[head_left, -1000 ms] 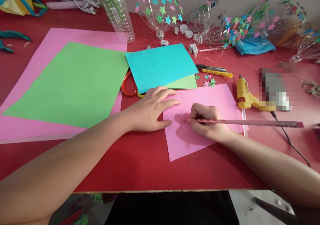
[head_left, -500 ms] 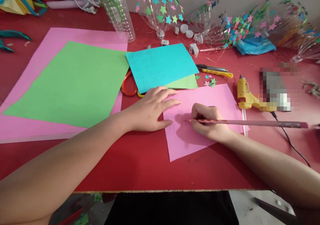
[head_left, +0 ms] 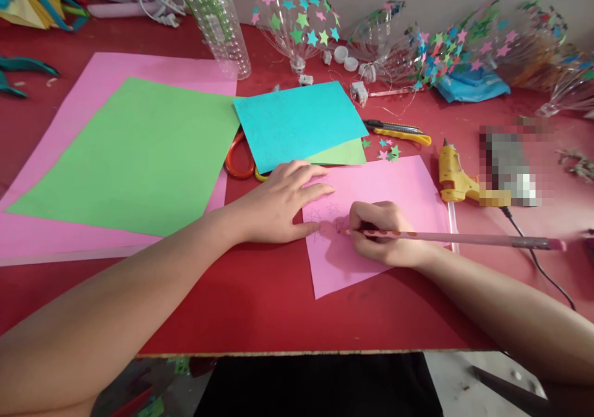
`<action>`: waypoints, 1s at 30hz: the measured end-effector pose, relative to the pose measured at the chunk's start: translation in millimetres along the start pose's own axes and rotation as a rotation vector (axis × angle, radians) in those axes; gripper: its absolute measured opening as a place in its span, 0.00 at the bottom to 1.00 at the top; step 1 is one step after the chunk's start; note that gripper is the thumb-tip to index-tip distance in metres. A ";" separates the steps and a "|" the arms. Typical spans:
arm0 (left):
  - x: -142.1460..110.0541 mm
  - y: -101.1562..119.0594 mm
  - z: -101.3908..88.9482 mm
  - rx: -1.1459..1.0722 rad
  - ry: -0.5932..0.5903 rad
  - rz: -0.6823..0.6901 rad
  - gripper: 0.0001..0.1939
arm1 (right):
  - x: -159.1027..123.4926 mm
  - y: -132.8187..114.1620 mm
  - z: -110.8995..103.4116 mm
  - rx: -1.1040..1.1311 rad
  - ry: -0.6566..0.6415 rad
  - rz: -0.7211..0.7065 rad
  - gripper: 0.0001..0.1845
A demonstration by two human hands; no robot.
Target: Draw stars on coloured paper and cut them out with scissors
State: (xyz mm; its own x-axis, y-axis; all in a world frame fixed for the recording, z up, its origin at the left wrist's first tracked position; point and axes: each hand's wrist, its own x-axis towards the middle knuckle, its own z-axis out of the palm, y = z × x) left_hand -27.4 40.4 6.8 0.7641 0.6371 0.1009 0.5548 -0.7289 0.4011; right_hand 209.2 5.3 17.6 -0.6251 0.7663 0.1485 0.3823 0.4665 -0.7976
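Observation:
A pink paper sheet [head_left: 352,275] lies near the table's front edge, with several small pencil-drawn stars at its left side. My right hand [head_left: 383,234] is closed round a pink pencil [head_left: 464,239]. The pencil's tip meets the sheet beside one of the drawn stars, and its eraser end points right. My left hand [head_left: 283,203] rests flat with fingers spread, its fingertips on the sheet's left edge. Just above that hand lies a turquoise sheet [head_left: 301,123] over a light green one [head_left: 343,152]. Scissors with a red handle [head_left: 240,157] are partly covered by the turquoise sheet.
Large green paper [head_left: 139,151] lies on pink paper [head_left: 60,120] at left. A plastic bottle [head_left: 218,27] and a star-covered clear plastic piece [head_left: 299,24] stand behind. Right are a utility knife [head_left: 399,131], paper stars [head_left: 385,151] and a yellow glue gun [head_left: 457,176] with a cord.
My right hand and the pencil have shifted slightly down and left on the pink sheet. A little more pencil line shows at the star by the tip. My left hand stays in place.

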 end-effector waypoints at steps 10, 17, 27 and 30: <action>0.9 1.6 -2.5 0.021 -0.029 -0.015 0.28 | 0.0 -1.3 -1.0 0.019 -0.040 -0.023 0.10; -1.7 -0.3 -1.3 0.006 -0.015 0.014 0.27 | 1.1 3.6 -2.5 0.306 0.182 0.189 0.08; 0.5 -3.5 -1.9 -0.070 -0.028 0.029 0.23 | -3.8 -15.9 4.4 0.255 -0.157 0.127 0.09; -0.7 -2.7 -5.1 -0.077 -0.080 0.016 0.30 | -4.5 -14.6 7.6 0.221 -0.135 0.100 0.08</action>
State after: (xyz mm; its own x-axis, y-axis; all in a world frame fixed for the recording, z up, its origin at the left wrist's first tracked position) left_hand -31.1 43.2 10.3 0.7983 0.6012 0.0356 0.5177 -0.7152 0.4696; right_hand 201.2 -8.3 24.1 -0.6827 0.7307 -0.0052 0.2983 0.2722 -0.9148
